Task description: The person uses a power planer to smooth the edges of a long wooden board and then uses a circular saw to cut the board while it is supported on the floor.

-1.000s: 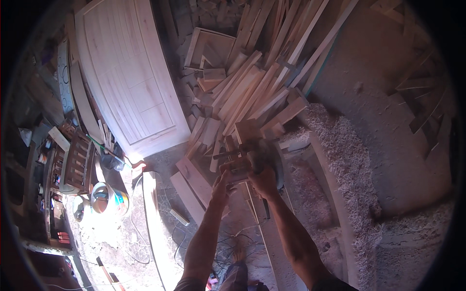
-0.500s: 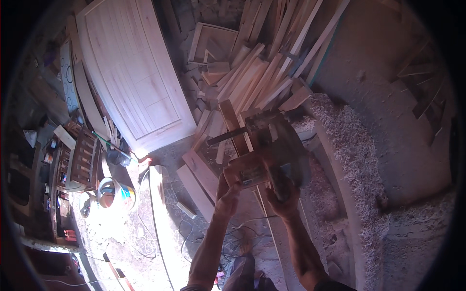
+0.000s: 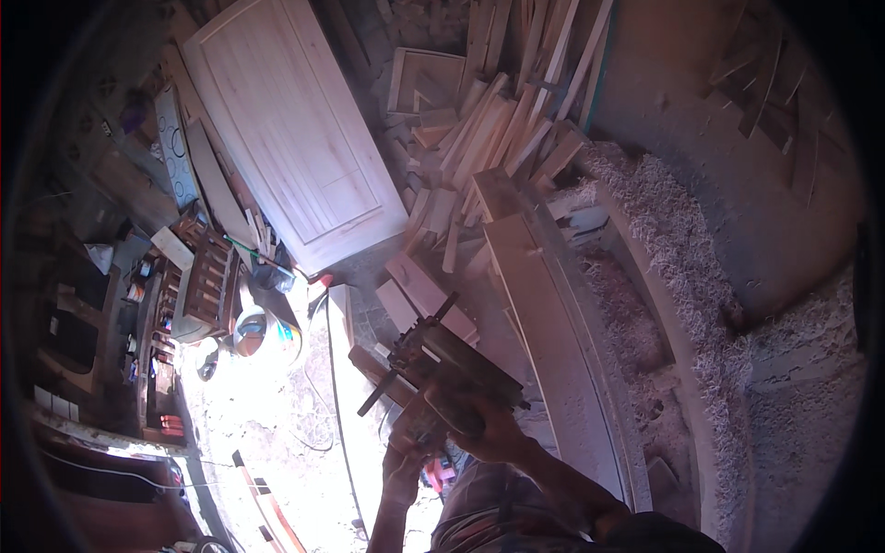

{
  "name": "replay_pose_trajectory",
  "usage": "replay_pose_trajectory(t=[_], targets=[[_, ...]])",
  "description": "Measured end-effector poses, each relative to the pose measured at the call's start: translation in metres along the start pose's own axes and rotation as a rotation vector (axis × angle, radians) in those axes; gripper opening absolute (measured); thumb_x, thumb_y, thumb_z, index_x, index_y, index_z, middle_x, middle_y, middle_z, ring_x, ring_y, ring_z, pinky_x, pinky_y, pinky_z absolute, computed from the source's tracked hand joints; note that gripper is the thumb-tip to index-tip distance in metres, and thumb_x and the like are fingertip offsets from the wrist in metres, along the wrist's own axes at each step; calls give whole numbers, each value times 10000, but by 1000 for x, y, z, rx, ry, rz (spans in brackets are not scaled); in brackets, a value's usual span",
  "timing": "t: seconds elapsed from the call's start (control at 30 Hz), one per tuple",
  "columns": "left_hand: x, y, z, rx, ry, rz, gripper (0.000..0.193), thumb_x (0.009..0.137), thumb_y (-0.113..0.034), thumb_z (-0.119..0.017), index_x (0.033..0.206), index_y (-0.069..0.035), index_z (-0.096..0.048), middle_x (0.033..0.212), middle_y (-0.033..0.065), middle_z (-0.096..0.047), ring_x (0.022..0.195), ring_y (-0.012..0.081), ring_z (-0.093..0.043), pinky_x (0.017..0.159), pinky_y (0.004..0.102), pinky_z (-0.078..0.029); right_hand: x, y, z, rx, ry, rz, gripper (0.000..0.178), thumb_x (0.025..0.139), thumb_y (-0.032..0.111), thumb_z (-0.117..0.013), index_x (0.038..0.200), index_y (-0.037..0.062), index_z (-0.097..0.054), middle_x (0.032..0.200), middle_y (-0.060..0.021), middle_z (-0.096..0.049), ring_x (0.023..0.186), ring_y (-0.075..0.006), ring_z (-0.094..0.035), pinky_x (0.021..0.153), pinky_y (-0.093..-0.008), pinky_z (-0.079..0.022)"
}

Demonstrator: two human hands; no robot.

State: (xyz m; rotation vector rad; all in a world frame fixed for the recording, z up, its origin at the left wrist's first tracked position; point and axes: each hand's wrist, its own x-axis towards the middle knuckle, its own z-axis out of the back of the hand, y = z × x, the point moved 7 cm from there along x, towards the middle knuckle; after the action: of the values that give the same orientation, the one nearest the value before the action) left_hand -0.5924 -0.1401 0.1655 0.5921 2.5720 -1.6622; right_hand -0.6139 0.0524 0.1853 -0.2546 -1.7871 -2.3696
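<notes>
Both my hands grip a dark handheld power tool (image 3: 466, 364) with a flat body and a thin bar sticking out at either side; its exact kind is hard to make out. My right hand (image 3: 493, 431) is wrapped round its rear handle. Closer to my body, my left hand (image 3: 403, 461) is closed on its near left part, the fingers partly hidden in shadow. The tool hangs in the air in front of my legs, left of a long wooden plank (image 3: 544, 323) lying along a bench beam. No contact between tool and plank shows.
A pale panelled door (image 3: 304, 138) leans at the far left. Stacked timber offcuts (image 3: 489, 120) lie ahead. Wood shavings (image 3: 678, 230) heap along the right. A white bucket (image 3: 267, 334) stands on the sunlit floor at left, near a slatted wooden piece (image 3: 205, 286). A cable (image 3: 318, 405) crosses the floor.
My hands have carried the tool from above the plank to the left and nearer my body, turning it. The plank is now uncovered. The whole view has shifted somewhat.
</notes>
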Motion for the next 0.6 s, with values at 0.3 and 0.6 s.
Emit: replay_pose_trajectory(t=[0.3, 0.6], targets=[[-230, 138, 83, -90, -341, 268, 440, 1046, -322, -563, 1395, -65, -488, 1225, 70, -643, 1083, 169, -642, 901, 339, -529, -144, 41, -88, -2, 343, -17, 662, 794, 267, -825, 1359, 59, -549, 1190, -195, -653, 1103, -353, -655, 957, -428, -515], [-338, 236, 116, -244, -559, 326, 521, 1041, -446, -536, 1394, -64, -529, 1260, 70, -647, 1025, 196, -670, 868, 338, -523, -228, 33, -175, -34, 736, -89, 732, 795, 187, -792, 1442, 28, -490, 1275, -190, -618, 1231, -297, -586, 1049, -398, -448]])
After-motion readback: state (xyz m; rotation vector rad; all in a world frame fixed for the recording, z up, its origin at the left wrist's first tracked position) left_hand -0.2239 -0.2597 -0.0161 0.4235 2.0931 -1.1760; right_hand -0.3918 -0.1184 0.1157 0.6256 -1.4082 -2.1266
